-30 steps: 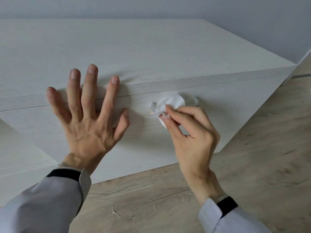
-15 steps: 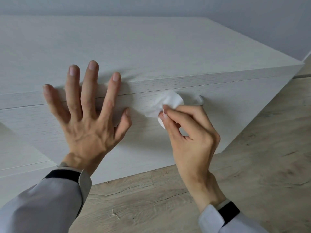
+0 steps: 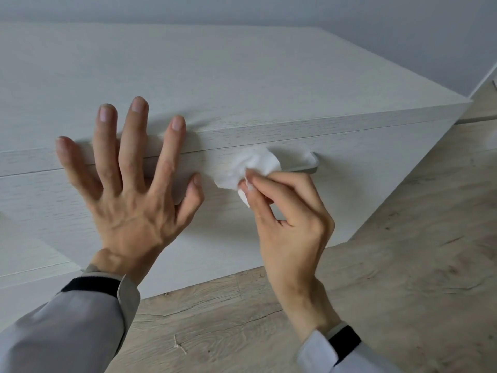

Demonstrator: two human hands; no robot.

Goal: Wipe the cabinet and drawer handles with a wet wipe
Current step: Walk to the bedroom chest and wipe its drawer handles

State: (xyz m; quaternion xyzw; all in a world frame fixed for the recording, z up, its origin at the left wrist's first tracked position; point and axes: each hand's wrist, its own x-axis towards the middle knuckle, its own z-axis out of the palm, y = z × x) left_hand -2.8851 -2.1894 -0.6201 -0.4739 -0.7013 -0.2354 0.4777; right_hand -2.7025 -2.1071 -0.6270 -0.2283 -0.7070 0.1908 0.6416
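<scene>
A white wood-grain cabinet has a top drawer front carrying a grey metal bar handle. My right hand pinches a crumpled white wet wipe and holds it against the handle's left part, which the wipe hides. The handle's right end sticks out bare. My left hand lies flat with spread fingers on the drawer front, its fingertips reaching up over the cabinet's top edge.
Light wood-plank floor runs below and to the right of the cabinet. A grey wall stands behind it. Another drawer front shows at the lower left.
The wipe has slid left along the handle, baring more of the handle's right end. My left hand has stayed pressed on the drawer front.
</scene>
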